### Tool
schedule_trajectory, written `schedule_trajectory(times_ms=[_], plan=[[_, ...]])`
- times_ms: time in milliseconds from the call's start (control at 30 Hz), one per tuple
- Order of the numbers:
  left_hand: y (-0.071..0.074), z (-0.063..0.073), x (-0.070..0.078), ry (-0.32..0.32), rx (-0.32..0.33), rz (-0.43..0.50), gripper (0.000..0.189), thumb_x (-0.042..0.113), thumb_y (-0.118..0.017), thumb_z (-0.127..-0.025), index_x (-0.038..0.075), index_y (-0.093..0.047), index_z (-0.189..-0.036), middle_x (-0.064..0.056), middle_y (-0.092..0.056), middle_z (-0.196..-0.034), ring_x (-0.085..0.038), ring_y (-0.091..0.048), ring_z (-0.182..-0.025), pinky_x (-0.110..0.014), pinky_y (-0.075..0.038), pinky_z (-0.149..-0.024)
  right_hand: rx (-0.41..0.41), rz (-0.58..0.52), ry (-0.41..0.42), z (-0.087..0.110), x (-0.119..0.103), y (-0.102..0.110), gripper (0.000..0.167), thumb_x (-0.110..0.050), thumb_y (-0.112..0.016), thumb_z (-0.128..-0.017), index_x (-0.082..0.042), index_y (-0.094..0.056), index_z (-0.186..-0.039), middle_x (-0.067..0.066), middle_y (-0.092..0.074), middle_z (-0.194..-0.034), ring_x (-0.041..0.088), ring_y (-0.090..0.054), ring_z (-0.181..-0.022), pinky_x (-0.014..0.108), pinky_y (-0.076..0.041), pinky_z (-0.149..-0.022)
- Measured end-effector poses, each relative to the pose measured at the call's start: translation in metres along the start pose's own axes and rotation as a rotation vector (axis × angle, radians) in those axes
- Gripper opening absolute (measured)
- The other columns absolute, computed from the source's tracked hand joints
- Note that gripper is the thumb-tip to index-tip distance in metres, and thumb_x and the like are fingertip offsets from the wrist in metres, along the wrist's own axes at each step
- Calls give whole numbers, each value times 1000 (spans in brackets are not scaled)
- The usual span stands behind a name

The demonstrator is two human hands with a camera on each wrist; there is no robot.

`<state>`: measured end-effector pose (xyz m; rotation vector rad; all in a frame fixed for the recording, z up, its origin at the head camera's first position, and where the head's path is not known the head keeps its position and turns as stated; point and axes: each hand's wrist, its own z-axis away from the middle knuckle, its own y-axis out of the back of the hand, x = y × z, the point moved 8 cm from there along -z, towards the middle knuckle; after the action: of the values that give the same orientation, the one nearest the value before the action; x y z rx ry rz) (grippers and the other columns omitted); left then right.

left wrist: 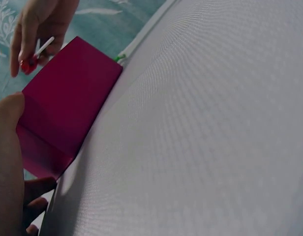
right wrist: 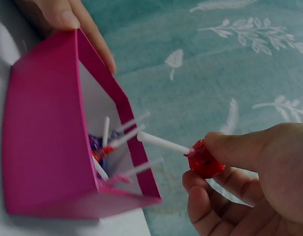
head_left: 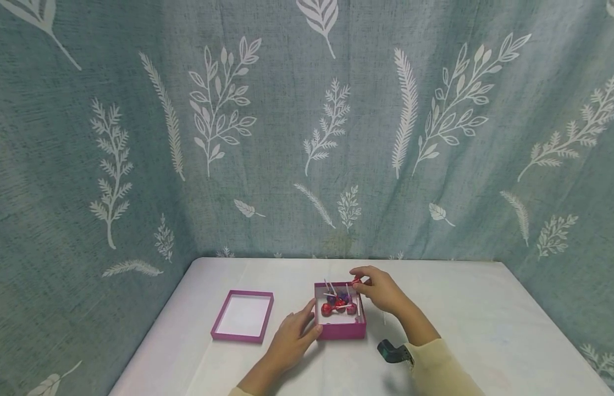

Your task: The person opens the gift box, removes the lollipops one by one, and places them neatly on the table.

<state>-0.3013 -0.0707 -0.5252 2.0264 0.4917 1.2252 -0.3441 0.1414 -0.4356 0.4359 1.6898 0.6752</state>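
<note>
A magenta box with a white inside stands on the table, its top uncovered. Several lollipops in red and purple wrappers lie in it, white sticks pointing various ways. My left hand rests at the box's near left corner; its thumb touches the rim and a straight finger lies along the left wall. Over the far right corner, my right hand pinches a red-wrapped lollipop by its round head between thumb and fingers. In the right wrist view, the lollipop's stick points toward the box opening.
The matching magenta lid lies with its white inside up, left of the box. A white stick shows beside the right forearm, and a small green thing is by the box. Behind the white table hangs a leaf-patterned curtain.
</note>
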Motion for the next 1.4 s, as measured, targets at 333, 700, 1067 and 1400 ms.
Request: schedule_trajectory(times_ms=[333,700,1067,1400], plan=[[-3,6,-1,11,-12,3,67,55,-45,-98,21,-30,-154,-4,-59,-133,-27,-48,-130,-55,-22,-113,13,-11,-49,11,26,20,32,-12,-66,-94,-6,-63,-124,3,-65,-107,17,-64,-86,35,-57,-72],[-3,4,0,-1,-4,-6,66,54,-44,-99,20,-30,-154,-5,-60,-133,-26,-50,-128,-56,-21,-113,38,48,-67,26,51,40,20,-13,-66,-93,-5,-68,-111,6,-65,-106,24,-66,-94,43,-56,-81],[3,-4,3,-16,10,-16,66,55,-44,-99,21,-29,-154,-5,-59,-134,-26,-47,-130,-54,-20,-114,55,70,-73,31,74,59,27,-10,-63,-96,2,-64,-119,14,-63,-113,30,-65,-98,47,-55,-83],[1,-3,0,8,-11,-27,68,57,-43,-98,22,-29,-155,-5,-59,-134,-26,-48,-130,-53,-21,-114,53,103,-114,30,109,67,27,-8,-63,-94,6,-64,-117,21,-64,-112,32,-65,-95,41,-56,-74]])
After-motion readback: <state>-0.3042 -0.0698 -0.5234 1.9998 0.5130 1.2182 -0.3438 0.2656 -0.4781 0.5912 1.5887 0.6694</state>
